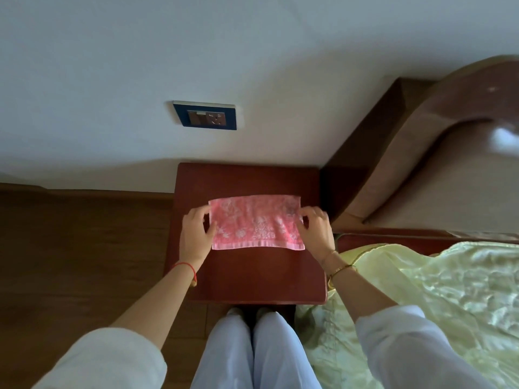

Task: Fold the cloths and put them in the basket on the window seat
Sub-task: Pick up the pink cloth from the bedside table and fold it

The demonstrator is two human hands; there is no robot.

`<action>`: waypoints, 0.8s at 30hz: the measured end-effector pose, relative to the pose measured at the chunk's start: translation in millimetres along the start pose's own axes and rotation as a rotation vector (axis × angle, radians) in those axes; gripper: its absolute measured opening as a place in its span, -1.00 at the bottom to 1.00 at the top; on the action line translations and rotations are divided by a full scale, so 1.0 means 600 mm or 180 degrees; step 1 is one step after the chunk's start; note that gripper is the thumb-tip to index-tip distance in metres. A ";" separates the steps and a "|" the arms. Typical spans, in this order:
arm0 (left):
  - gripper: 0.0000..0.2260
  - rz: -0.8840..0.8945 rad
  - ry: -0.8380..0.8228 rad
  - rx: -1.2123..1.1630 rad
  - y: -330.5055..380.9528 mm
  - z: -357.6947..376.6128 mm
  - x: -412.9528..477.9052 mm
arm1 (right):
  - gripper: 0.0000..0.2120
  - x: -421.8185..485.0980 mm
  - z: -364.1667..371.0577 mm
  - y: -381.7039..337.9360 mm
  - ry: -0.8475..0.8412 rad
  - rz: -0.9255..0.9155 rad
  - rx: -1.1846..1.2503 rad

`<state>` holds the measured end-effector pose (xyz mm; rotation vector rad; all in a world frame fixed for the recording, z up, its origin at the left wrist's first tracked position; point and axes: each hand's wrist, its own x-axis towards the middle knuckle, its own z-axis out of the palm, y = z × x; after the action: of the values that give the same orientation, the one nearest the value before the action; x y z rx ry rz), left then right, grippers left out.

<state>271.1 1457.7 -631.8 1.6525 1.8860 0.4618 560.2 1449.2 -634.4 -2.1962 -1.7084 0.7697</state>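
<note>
On the counter [252,279] beside the bed [449,290], the pink cloth [255,223] lies flat; your left hand [196,234] and right hand [317,231] pinch its short ends. Bring those ends together evenly, edges aligned.

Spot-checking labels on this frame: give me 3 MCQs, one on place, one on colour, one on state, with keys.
1. Where does the pink cloth lie?
A. on the wooden bedside table
B. on the bed
C. on the floor

2. What colour is the bedspread?
A. blue
B. pale yellow-green
C. red

3. How do the hands meet the cloth?
A. only the left touches it
B. neither touches it
C. each holds one short end

Key: 1 A, the cloth lies flat on the tabletop; 2 B, the cover at right is pale yellow-green; 3 C, left hand and right hand pinch opposite ends.
</note>
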 end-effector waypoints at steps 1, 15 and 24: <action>-0.64 -0.0017 -0.0011 0.0051 -0.003 -0.002 0.015 | -0.81 0.016 -0.001 -0.006 0.0104 0.0047 0.0048; -0.67 0.0860 -0.0678 -0.0214 0.088 0.047 0.123 | -0.86 0.102 0.019 0.001 -0.0102 0.0552 0.0300; -0.68 0.1330 -0.1481 -0.0283 0.220 0.094 0.136 | -0.86 0.070 -0.025 -0.029 0.0055 0.0295 0.1634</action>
<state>403.7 1553.9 -611.2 1.8995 1.1745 0.2837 561.5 1496.0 -623.7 -1.9204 -1.2283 1.0681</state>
